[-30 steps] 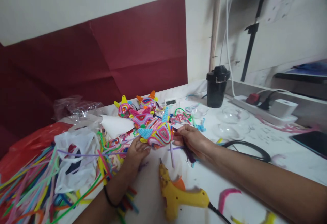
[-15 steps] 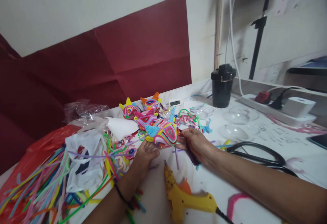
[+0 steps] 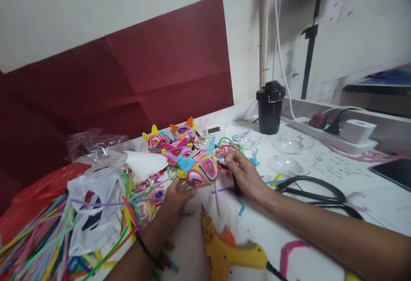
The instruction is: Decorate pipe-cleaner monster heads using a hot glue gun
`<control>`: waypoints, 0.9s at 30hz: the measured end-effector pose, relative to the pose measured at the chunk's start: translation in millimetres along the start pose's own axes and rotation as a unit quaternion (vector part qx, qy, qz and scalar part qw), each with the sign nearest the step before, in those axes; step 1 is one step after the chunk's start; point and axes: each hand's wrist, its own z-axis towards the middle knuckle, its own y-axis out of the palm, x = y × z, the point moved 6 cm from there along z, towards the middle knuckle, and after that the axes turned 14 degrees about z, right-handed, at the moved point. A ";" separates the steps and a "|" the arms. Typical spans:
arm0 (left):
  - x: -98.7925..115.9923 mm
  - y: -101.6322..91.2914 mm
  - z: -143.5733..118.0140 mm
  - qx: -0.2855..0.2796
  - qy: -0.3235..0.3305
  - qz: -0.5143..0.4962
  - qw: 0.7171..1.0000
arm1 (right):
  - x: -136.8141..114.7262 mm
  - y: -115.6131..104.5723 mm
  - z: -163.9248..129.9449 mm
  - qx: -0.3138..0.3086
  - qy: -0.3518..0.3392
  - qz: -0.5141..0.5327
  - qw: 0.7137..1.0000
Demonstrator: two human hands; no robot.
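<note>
A round craft figure of coiled, brightly coloured pipe cleaners with blue horn-like points [image 3: 204,170] is held low above the table. My left hand [image 3: 178,193] grips its lower left side, thumb in front and the other fingers partly hidden behind it. To the right of the figure, my right hand [image 3: 245,172] is closed in a pinch, with a dark tassel-like strand [image 3: 236,185] hanging beneath its fingers. What ties the strand to the figure is hard to see. Below the hands lies a yellow hot glue gun [image 3: 237,253], its nozzle pointing up toward the figure.
Similar pipe-cleaner figures [image 3: 186,131] sit behind. Loose pipe cleaners [image 3: 38,234] and a white plastic bag [image 3: 96,217] lie left. On the right are black-handled scissors [image 3: 314,189], clear plastic domes [image 3: 289,163], a black cup [image 3: 270,110], a power strip [image 3: 334,135] and a phone [image 3: 393,173].
My right hand has risen slightly relative to the figure, and the dark strand hangs straighter beneath it. My left hand keeps its hold. The whole view has shifted a little.
</note>
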 end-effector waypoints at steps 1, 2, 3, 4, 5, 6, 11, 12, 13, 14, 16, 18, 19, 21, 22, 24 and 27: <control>-0.3 0.0 0.1 -0.001 0.005 0.001 1.000 | -8.0 3.7 -1.3 -0.030 -0.032 -0.020 0.999; -0.7 0.1 0.0 0.001 0.007 0.001 1.000 | -15.0 8.2 -3.1 -0.061 -0.065 -0.048 0.995; -1.0 0.2 -0.4 0.003 0.007 0.001 1.000 | -20.1 12.6 -5.1 -0.090 -0.097 -0.080 0.988; -1.2 0.4 -0.8 0.006 0.005 0.002 1.000 | -23.0 16.4 -6.9 -0.112 -0.122 -0.114 0.979; -1.2 0.8 -1.1 0.008 0.004 0.005 1.000 | -23.6 19.1 -8.0 -0.127 -0.139 -0.146 0.971; -0.9 1.2 -1.2 0.009 0.005 0.008 1.000 | -22.1 20.5 -8.2 -0.134 -0.144 -0.169 0.966; -1.4 0.2 1.1 0.032 0.005 0.037 0.999 | -8.3 19.3 -4.3 -0.143 -0.127 -0.197 0.961; -2.5 -0.3 1.7 0.038 -0.001 0.039 0.999 | -6.5 18.8 -3.4 -0.144 -0.126 -0.200 0.961; -3.5 -0.4 2.3 0.042 -0.007 0.037 0.998 | -5.0 18.2 -2.7 -0.144 -0.124 -0.202 0.961; -4.3 -0.1 2.8 0.043 -0.011 0.031 0.999 | -3.9 17.8 -2.2 -0.144 -0.123 -0.204 0.961; -4.6 1.7 3.6 0.039 -0.008 0.013 0.999 | -3.0 17.4 -1.8 -0.145 -0.123 -0.204 0.960; -4.5 3.5 3.9 0.038 -0.001 -0.001 0.999 | -2.8 17.6 -2.1 -0.146 -0.124 -0.202 0.960; -4.4 4.3 3.8 0.040 0.001 -0.006 0.999 | -2.7 17.7 -2.4 -0.147 -0.125 -0.200 0.961; -3.7 6.0 3.0 0.045 0.003 -0.015 0.999 | -2.5 18.0 -3.1 -0.147 -0.126 -0.196 0.961; -2.9 7.3 2.2 0.046 0.005 -0.022 0.999 | -2.3 18.1 -3.4 -0.146 -0.126 -0.195 0.962; -0.4 10.4 0.5 0.041 0.008 -0.034 0.999 | -1.7 18.1 -3.9 -0.144 -0.128 -0.191 0.962; 2.4 13.3 -1.7 0.042 0.009 -0.042 0.998 | -1.4 17.5 -4.4 -0.135 -0.130 -0.186 0.964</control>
